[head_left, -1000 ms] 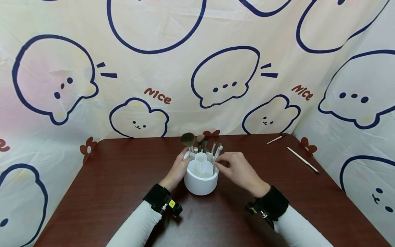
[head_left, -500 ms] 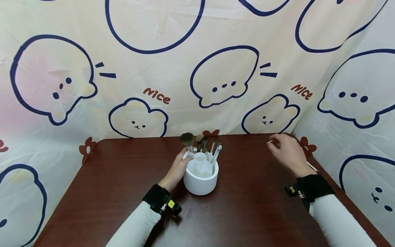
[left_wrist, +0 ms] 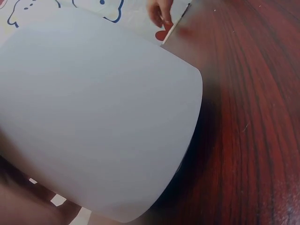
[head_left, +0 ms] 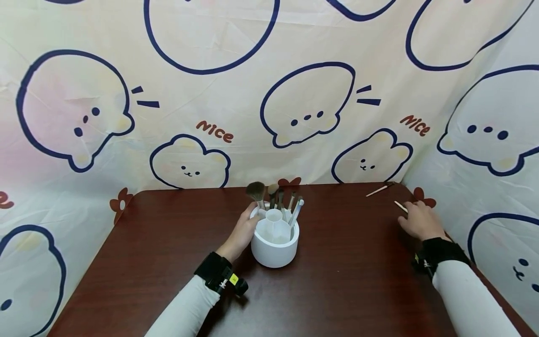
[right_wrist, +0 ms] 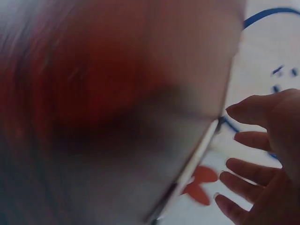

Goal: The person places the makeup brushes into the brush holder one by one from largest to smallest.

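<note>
My left hand (head_left: 241, 232) grips the left rim of a white round brush holder (head_left: 274, 252). In the left wrist view the holder's smooth wall (left_wrist: 103, 112) fills much of the frame, with part of that hand at lower left. Several makeup brushes (head_left: 255, 191) stand in its rear compartments, and a pale-handled one (head_left: 296, 213) leans at the right. My right hand (head_left: 422, 221) is over a slim brush (head_left: 401, 206) near the table's right edge, covering most of it in the head view. In the right wrist view its fingers (right_wrist: 248, 171) are spread, apart from the brush (right_wrist: 190, 166).
Another thin brush (head_left: 379, 189) lies at the table's back right corner. A dark brown wooden table (head_left: 177, 243) carries everything. Cartoon-printed cloth (head_left: 236, 103) hangs behind it and along both sides.
My right hand has left the pale brush in the holder, passed over the back corner brush, and moved to the brush near the right edge. My left hand has stayed on the holder.
</note>
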The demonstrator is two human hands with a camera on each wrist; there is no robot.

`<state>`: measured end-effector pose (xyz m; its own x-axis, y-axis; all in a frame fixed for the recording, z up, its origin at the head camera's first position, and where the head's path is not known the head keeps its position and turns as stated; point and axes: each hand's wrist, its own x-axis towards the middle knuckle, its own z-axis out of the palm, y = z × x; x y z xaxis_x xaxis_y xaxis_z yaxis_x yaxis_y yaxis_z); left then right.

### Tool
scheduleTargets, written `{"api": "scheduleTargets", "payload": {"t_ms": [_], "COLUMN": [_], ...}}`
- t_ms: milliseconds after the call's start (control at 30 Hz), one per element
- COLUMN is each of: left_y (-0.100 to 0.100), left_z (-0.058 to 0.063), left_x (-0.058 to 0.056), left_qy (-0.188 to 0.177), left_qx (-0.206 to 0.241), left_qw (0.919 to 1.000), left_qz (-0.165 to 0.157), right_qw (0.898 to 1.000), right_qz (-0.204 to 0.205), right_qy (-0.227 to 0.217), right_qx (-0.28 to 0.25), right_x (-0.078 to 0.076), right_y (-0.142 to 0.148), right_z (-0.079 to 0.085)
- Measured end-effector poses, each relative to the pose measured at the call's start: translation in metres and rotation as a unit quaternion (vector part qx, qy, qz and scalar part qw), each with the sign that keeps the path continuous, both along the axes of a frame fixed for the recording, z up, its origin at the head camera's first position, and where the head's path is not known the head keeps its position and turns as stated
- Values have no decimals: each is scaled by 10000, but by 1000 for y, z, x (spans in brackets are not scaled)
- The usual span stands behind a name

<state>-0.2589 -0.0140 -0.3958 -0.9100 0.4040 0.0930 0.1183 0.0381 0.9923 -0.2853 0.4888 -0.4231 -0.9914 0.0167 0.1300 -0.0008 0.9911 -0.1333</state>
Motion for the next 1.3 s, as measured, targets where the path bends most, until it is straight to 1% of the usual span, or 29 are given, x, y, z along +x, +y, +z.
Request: {"api": "scheduleTargets", "payload": {"t_ms": [100,200,300,400,500,600,733,867,1033,1167,1300], "left_y": [1,2,3,3,4,4,4,3,3,2,2], "left_z": [1,2,4,4,4,3,2,2,2,3,3], "left_x": [0,0,1,3,3,2,1,0,1,2,3], "left_qy": [66,90,-1,-93,-121,-84,-19,-30,-63,-95,-88], "left_qx": [4,20,-49,-134,-155,-145,-129,-107,-129,-166,-198], "left_qw": [10000,9999,10000,9998,9997,9998,9999,9999,9999,9997,9996], "left_qz": [-17,-60,10,141,152,105,96,90,88,145,159], "right_qw": [9996,9987,9982,9982,9986,9987,9990,9986,9972,9951,9931], "right_qz": [-146,-269,-252,-178,-93,5,209,450,696,945,1089], "right_qy": [-202,-419,-541,-572,-501,-482,-383,-264,-229,-254,-441], "right_qx": [112,73,38,42,154,152,-5,-118,-161,-109,-43], "right_x": [1,0,0,1,4,8,15,21,27,31,35], "right_y": [13,23,28,28,24,17,2,-12,-29,-45,-64], "right_z": [-7,-11,-12,-13,-15,-17,-20,-22,-23,-21,-15]}}
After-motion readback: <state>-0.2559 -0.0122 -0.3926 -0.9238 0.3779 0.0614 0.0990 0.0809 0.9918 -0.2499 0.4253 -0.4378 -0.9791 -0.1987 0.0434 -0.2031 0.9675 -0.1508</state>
